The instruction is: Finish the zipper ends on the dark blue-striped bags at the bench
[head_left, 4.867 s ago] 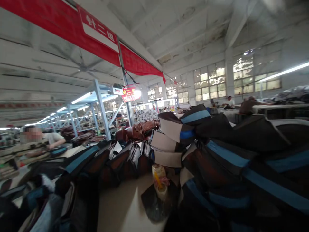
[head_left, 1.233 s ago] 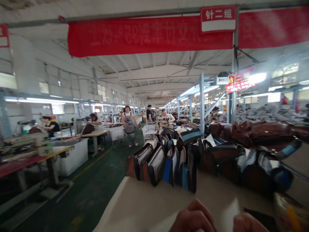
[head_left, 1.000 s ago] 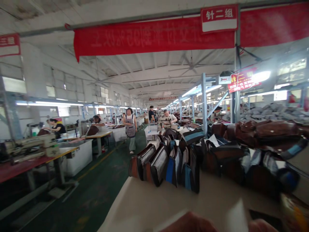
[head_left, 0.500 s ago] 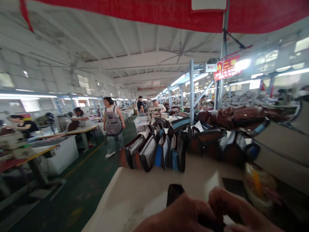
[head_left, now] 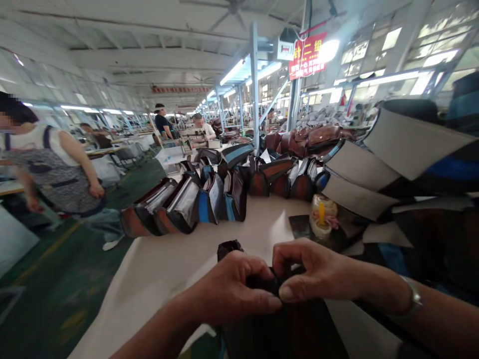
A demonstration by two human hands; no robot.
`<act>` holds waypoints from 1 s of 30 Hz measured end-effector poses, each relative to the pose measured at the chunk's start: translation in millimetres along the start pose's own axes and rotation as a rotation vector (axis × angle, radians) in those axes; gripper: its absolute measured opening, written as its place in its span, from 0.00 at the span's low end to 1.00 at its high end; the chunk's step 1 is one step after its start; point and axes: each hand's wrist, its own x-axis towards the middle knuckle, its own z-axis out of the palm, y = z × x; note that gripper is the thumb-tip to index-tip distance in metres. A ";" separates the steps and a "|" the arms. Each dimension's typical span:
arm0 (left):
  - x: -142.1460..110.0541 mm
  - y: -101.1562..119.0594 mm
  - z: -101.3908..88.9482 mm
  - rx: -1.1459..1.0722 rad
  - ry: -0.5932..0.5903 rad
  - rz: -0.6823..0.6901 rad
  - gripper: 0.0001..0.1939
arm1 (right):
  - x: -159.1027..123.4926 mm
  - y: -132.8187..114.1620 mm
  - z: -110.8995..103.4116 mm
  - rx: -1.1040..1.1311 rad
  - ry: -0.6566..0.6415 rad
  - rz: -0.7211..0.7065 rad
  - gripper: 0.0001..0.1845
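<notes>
My left hand [head_left: 229, 291] and my right hand [head_left: 312, 271] meet thumb to thumb over the front of the pale table. Between them they pinch the upper edge of a dark brown and black bag piece [head_left: 290, 334]. Its lower part drops out of view at the bottom. A black end [head_left: 229, 246] of dark material sticks up behind my left knuckles. Both hands are closed, fingers curled under the edge and partly hidden. A bracelet circles my right wrist.
Several brown, black and blue bags [head_left: 175, 204] stand in rows across the table [head_left: 130, 284]. A messy pot [head_left: 322, 219] with something yellow upright in it sits right, beside stacked grey-backed panels [head_left: 359, 164]. A person in an apron [head_left: 63, 174] is in the left aisle.
The view has tilted down and turned right, so hands and bag piece show more fully. The aproned person appears much nearer on the left. Both hands stay together at the piece.
</notes>
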 end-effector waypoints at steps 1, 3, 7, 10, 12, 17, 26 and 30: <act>1.5 0.2 -0.4 0.016 -0.008 -0.005 0.15 | 0.4 0.4 1.3 -0.005 0.013 0.017 0.20; 3.9 0.1 -0.9 0.051 0.004 -0.027 0.12 | 1.4 2.8 3.4 0.029 0.026 0.045 0.17; 4.2 -1.5 -0.3 0.082 0.024 -0.055 0.08 | 2.2 9.7 5.6 0.158 0.015 0.034 0.13; 2.5 -0.6 1.3 0.052 0.008 -0.053 0.11 | 2.7 12.1 7.3 0.234 0.004 0.038 0.13; 2.1 1.0 2.5 0.039 0.023 -0.064 0.15 | 3.6 12.5 8.9 0.272 0.001 0.041 0.12; 3.8 0.9 4.7 0.048 0.067 -0.079 0.07 | 6.6 14.0 11.4 0.253 -0.003 0.041 0.09; 3.8 -6.4 4.7 -0.026 0.061 -0.080 0.07 | -1.7 6.6 5.1 0.125 -0.052 0.010 0.09; 4.1 -3.9 5.2 -0.044 0.040 -0.081 0.08 | -2.3 5.2 6.8 0.043 -0.001 -0.012 0.09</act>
